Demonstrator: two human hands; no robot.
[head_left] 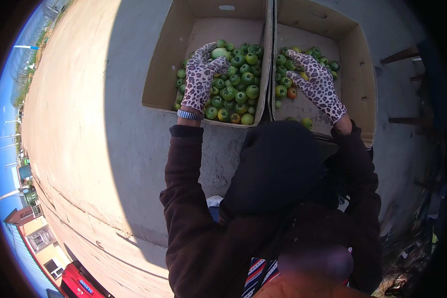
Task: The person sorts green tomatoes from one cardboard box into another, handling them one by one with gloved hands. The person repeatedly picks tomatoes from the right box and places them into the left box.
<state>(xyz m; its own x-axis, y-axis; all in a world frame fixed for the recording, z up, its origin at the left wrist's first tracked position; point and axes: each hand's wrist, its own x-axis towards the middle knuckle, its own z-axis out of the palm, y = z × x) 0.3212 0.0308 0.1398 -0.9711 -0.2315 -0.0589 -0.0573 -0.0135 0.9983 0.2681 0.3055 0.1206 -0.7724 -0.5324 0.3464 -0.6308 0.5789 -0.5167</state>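
Both my hands wear leopard-print gloves and reach into two cardboard boxes of tomatoes, mostly green. Over the left box [161,82], my left hand [203,74] curls its fingers and thumb around a large pale green tomato [219,53]. A dense layer of green tomatoes [236,89] lies beside and below that hand. My right hand [315,82] is low in the right box [360,74], fingers and thumb spread over the tomatoes there. A yellowish tomato [304,76] shows between its thumb and fingers; no firm grip on it is visible. An orange-red tomato [292,93] lies under the thumb.
The boxes stand side by side on grey concrete [134,149], their inner walls touching. My knee in dark cloth [278,164] rises close to their near edges. Sunlit ground [74,124] lies further left, with a red car [79,280] at the lower left.
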